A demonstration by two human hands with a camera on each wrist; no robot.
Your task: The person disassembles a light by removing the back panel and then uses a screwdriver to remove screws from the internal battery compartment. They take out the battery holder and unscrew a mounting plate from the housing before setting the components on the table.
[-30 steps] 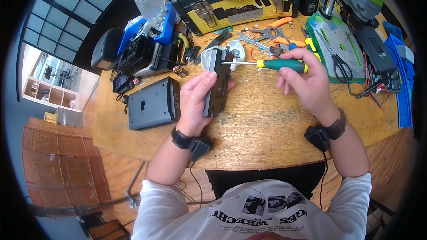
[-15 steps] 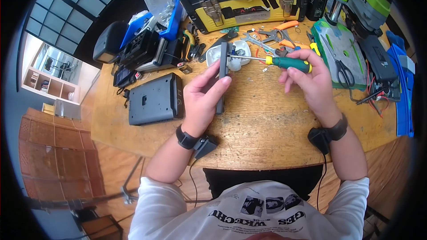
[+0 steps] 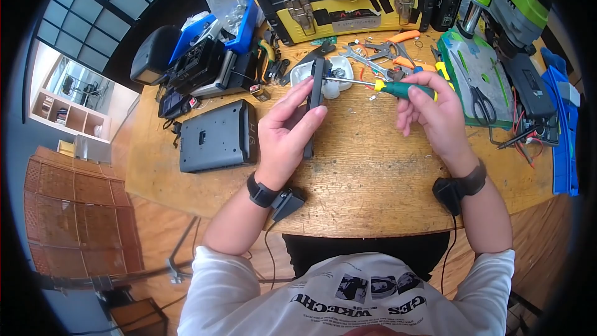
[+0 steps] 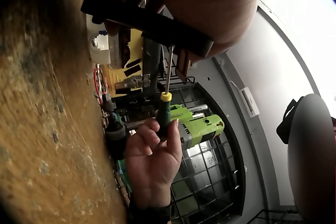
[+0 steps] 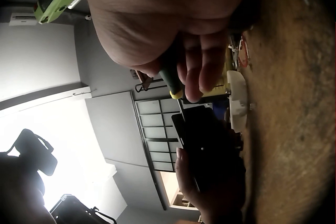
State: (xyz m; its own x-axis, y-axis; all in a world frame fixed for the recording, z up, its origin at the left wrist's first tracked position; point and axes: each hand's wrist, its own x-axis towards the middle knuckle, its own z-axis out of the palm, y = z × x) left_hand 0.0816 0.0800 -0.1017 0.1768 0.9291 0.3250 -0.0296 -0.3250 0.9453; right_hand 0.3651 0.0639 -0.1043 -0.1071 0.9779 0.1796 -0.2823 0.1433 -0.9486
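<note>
A flat black plastic part (image 3: 318,90) stands almost edge-on to the head camera above the table. My left hand (image 3: 283,137) grips it, thumb on the near side and fingers behind. In my right hand (image 3: 438,118) is a screwdriver (image 3: 398,89) with a green and yellow handle, held between thumb and fingers. Its metal shaft points left, and the tip meets the part's right face near the upper end. The left wrist view shows the screwdriver (image 4: 166,109) running up to the dark part (image 4: 147,26). The exact spot under the tip is hidden.
Behind the part sits a white dish (image 3: 301,73) with small pieces. A black box-shaped device (image 3: 217,137) lies at left. Pliers and wrenches (image 3: 373,56) are scattered before a yellow-black toolbox (image 3: 348,15). Scissors (image 3: 482,106) lie on a board at right, near a green power tool (image 3: 519,6).
The black part has turned from showing its broad face to nearly edge-on. The screwdriver stays against it, its handle now slightly farther right; the head view has shifted a little.
</note>
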